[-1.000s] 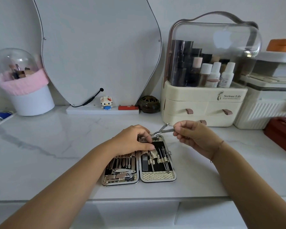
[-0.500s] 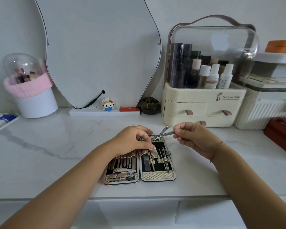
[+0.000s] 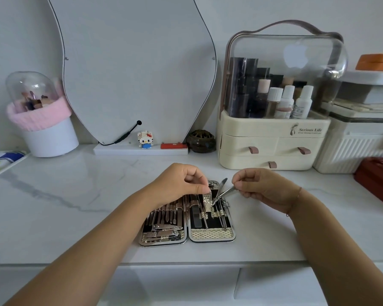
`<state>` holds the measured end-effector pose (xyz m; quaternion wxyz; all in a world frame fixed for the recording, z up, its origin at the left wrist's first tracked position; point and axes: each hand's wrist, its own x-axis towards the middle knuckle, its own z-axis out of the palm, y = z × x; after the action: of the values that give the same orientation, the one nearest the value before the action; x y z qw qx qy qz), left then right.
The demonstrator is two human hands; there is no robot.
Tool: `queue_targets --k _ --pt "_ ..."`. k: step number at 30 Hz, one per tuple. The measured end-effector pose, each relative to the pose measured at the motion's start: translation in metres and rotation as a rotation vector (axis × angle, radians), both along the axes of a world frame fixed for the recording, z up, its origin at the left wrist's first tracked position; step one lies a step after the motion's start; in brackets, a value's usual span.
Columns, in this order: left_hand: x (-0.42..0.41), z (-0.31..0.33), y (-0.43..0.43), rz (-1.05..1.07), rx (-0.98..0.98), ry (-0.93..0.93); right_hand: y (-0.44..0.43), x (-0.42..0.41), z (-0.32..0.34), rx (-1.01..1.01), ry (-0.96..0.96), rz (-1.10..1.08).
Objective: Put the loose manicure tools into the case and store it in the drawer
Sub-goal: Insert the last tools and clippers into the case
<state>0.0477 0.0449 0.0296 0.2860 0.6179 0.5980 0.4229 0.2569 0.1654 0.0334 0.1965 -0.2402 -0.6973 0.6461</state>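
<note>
our left hand (image 3: 181,184) now pinches up a gold strap (image 3: 207,200) in the right half of the open case (image 3: 210,236), and our right hand (image 3: 261,186), pinching the steel nippers (image 3: 222,194), has tipped their nose down beneath it, so slotting looks close.

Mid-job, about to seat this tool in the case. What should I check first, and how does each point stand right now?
1. Case open and flat on the counter: ok.
2. Right hand pinches the metal tool: ok.
3. Left hand holds the strap lifted: ok.
4. Tool tip at the strap's edge: ok.
5. Tool fully seated under the strap: not ok.
6. Organizer drawers open for the case: not ok, all shut.
</note>
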Motion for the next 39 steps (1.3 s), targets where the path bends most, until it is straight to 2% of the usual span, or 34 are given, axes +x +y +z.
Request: queue_targets --k 3,6,8,12,16,21,24,28,39 --pt "0.0 -0.003 -0.002 -0.014 0.027 -0.121 0.001 -0.001 0.0 -0.072 0.007 0.008" --pt "0.0 -0.005 -0.002 -0.024 0.036 -0.175 0.002 -0.007 -0.002 -0.281 0.057 -0.052" --pt "0.0 -0.005 -0.003 -0.02 0.04 -0.173 0.002 -0.013 -0.003 -0.371 0.085 -0.13" --pt "-0.002 -0.007 -0.003 0.019 0.037 -0.095 0.001 -0.02 -0.004 -0.426 0.111 -0.268" --pt "-0.002 -0.008 -0.004 0.049 0.048 0.025 -0.005 -0.024 -0.006 -0.369 0.047 -0.36" --pt "-0.005 -0.007 -0.007 0.057 0.032 0.066 -0.011 -0.03 -0.009 -0.177 0.093 -0.407" --pt "-0.006 -0.005 -0.01 0.032 0.046 0.014 -0.012 -0.035 -0.006 -0.078 0.077 -0.374" --pt "-0.005 -0.004 -0.01 0.017 0.089 -0.03 -0.013 -0.042 -0.003 -0.099 0.065 -0.293" --pt "-0.001 -0.007 -0.006 0.08 0.121 0.089 -0.014 -0.052 0.002 -0.013 -0.096 -0.096"
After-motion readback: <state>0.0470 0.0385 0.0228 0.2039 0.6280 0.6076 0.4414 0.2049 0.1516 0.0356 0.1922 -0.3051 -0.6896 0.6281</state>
